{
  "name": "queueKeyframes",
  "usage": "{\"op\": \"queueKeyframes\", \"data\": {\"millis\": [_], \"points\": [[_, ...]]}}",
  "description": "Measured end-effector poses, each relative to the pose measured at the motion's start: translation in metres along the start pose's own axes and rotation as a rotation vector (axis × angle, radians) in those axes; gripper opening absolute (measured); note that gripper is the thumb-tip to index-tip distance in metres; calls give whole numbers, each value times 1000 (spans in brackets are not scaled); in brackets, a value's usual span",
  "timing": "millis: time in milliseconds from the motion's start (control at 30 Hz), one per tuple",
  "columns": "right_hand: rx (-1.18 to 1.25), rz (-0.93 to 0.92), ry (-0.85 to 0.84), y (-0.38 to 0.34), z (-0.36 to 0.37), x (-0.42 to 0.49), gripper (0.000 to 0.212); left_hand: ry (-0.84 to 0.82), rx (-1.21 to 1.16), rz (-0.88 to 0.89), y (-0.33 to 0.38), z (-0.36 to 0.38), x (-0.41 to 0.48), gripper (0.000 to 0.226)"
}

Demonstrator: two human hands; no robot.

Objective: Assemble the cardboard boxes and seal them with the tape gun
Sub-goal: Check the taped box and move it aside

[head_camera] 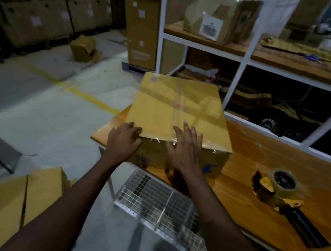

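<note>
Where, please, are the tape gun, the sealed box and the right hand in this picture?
tape gun (283,184): head view, on the tape roll.
sealed box (169,104): head view, on the taped top face.
right hand (186,147): head view, on the back of the hand.

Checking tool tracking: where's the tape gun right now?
In the head view the tape gun lies on its side on the wooden table, untouched, to the right of the taped box that both hands rest on.

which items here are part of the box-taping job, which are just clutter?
Job: box under both hands (left hand, right hand); tape gun on the table; flat cardboard.
Clutter: labelled box on the shelf; small floor box; wire basket.
</note>
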State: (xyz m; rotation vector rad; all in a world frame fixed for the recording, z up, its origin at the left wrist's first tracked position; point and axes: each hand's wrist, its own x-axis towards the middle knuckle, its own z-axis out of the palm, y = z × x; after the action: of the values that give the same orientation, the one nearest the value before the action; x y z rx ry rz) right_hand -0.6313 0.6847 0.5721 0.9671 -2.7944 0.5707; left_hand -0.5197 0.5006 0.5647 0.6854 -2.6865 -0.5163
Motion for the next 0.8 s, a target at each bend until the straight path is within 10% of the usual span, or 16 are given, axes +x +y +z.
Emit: {"op": "queueKeyframes", "data": {"millis": [300,533,800], "points": [[-190,-15,-260,-48,37,27,62,171,-783,-360,-32,21,-36,42],[-260,-10,-289,-50,39,27,64,-44,-371,-18,-32,68,-51,85],[-230,1,-312,-50,36,26,64,200,-678,-157,-27,57,-60,91]]}}
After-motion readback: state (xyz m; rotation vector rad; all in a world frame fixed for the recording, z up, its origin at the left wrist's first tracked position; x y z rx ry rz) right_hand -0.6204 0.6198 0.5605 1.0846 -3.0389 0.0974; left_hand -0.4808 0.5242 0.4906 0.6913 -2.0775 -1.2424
